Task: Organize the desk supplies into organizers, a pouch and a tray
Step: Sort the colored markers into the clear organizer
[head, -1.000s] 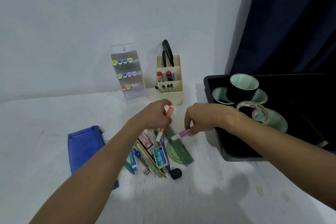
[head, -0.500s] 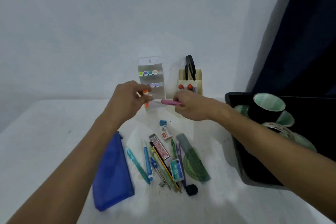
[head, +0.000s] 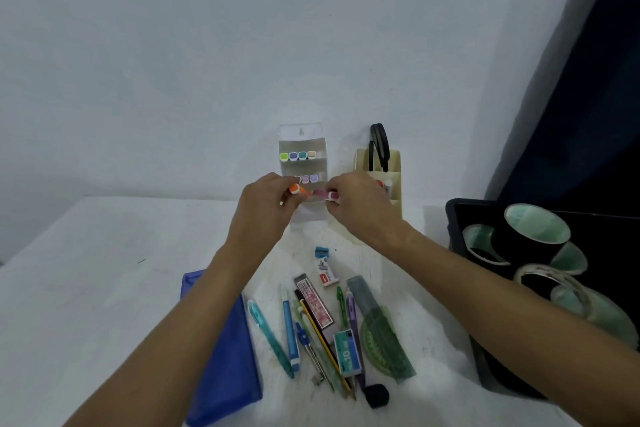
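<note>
Spreading across the view is a white desk point(head: 104, 270), carrying a black tray point(head: 460, 218) of tape rolls point(head: 536, 229) at the right and a blue pouch point(head: 225, 357) lying flat at the near left. Standing against the wall are a clear tiered organizer point(head: 303, 142) of highlighters and a cream organizer point(head: 377, 159) holding black scissors point(head: 379, 142). The left hand point(head: 263, 208) is pinching an orange highlighter point(head: 297, 189) and the right hand point(head: 360, 204) is pinching a pink highlighter point(head: 323, 194), both just in front of the clear organizer's lower tiers. Pens, pencils and a protractor point(head: 384, 347) are lying loose between the arms.
</note>
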